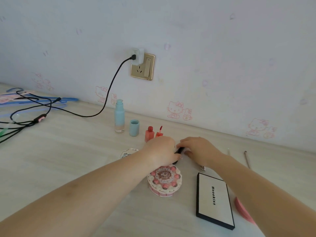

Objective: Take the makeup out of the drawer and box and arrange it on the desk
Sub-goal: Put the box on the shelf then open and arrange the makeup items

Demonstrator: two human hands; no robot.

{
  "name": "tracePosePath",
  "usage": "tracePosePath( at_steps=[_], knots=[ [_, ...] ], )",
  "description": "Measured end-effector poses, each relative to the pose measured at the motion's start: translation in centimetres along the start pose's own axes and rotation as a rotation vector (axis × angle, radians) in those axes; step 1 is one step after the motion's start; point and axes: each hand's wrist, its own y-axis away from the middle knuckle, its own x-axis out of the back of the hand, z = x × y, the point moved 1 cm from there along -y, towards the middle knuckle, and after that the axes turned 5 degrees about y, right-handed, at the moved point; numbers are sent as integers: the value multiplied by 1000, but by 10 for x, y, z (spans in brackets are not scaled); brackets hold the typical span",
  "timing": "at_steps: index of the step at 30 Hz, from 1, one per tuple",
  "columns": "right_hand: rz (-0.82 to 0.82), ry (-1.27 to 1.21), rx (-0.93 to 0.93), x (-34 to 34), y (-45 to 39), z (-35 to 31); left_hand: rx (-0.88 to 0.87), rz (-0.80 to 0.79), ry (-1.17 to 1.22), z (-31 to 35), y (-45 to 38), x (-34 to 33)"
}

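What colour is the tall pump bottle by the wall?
The pump bottle is light blue, fading to clear at its base; head view shows it.

On the desk [68, 159], a pump bottle [119, 117], its cap [134, 127] and a small bottle [149, 133] line the wall, with a cake-shaped box [164, 181] nearer the person and a flat palette [214, 200] to its right.

A small black item [179, 150] shows only as a sliver between the left hand [162, 151] and right hand [200, 149]; what it is cannot be told. The left wrist covers most of a silvery ornate object [127, 153]. A pink thing [242, 211] lies half hidden behind the right forearm. The hangers [34, 101] run off the left edge.
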Motion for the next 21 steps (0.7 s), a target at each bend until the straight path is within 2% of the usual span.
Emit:
tracePosePath(
  at_steps=[6,15,21],
  knots=[
    [88,76,-21,2,13,2,-17,1,-18,-4,-4,-7],
    [265,-277,-59,36,46,-24,-267,247,217,-30,38,23],
    [205,-398,-1,49,35,-91,-237,297,227,-91,78,42]
  ],
)
